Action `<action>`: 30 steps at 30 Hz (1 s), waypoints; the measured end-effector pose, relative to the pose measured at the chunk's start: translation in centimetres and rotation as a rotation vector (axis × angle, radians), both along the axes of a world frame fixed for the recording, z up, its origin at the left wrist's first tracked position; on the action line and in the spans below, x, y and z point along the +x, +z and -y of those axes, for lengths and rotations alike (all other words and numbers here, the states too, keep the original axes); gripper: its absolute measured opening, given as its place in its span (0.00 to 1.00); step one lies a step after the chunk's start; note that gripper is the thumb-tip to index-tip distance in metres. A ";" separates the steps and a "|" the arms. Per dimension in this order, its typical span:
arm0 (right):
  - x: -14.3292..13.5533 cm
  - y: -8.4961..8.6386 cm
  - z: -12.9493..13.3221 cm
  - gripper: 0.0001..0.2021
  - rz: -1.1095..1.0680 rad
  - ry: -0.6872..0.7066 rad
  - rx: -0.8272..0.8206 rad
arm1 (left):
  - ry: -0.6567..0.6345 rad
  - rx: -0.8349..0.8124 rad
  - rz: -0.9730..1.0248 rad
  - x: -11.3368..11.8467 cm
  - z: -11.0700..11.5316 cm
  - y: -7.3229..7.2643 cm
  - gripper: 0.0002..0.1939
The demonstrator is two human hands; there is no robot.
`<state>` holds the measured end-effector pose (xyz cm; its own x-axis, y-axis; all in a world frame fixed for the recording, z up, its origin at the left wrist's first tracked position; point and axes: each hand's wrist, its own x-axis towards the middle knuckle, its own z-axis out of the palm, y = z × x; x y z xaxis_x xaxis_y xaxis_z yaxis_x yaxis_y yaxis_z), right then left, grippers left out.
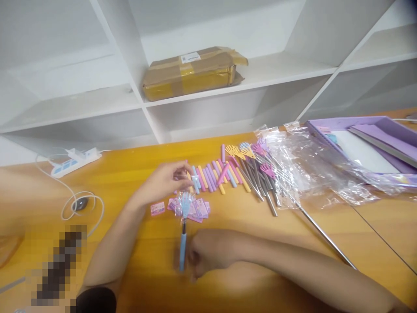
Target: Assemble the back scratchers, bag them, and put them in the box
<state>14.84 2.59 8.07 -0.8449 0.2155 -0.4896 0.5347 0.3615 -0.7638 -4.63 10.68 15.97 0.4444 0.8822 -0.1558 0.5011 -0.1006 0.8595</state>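
My left hand (174, 177) is closed in a pinch on the top of a clear plastic bag (178, 204). Inside or behind that bag is the light-blue hand-shaped head of a back scratcher (183, 250), its blue handle pointing towards me. Beside the handle, on its right, is my right hand (210, 252), fingers curled and smeared by motion; whether it grips the handle cannot be made out. Under the bag lies a fanned pile of pink and purple cards (199, 209), with one loose card (157, 208) to its left.
Coloured handle tubes (210, 177) lie in a row behind the cards. Several back scratchers (260, 174) are heaped to their right, by many clear bags (302, 161). A purple box (358, 145), a power strip (76, 163), a mouse (80, 203) and a shelved parcel (192, 74) surround them.
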 end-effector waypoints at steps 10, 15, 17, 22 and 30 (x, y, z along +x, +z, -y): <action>3.3 1.5 -6.3 0.21 0.191 -0.422 0.609 | -0.151 0.193 -0.144 0.1 0.5 0.4 0.11; 2.5 -1.4 -7.1 0.19 0.158 -0.421 0.578 | -0.104 0.173 -0.199 0.1 0.7 0.8 0.08; 2.8 -1.7 -7.1 0.16 0.133 -0.424 0.554 | -0.077 0.158 -0.192 0.1 0.7 0.9 0.09; 3.0 -1.6 -7.3 0.13 0.090 -0.439 0.485 | -0.029 0.095 -0.114 0.2 1.0 0.9 0.07; 3.2 0.4 -7.3 0.09 0.071 -0.430 0.354 | 0.008 0.060 -0.065 0.4 1.4 1.2 0.06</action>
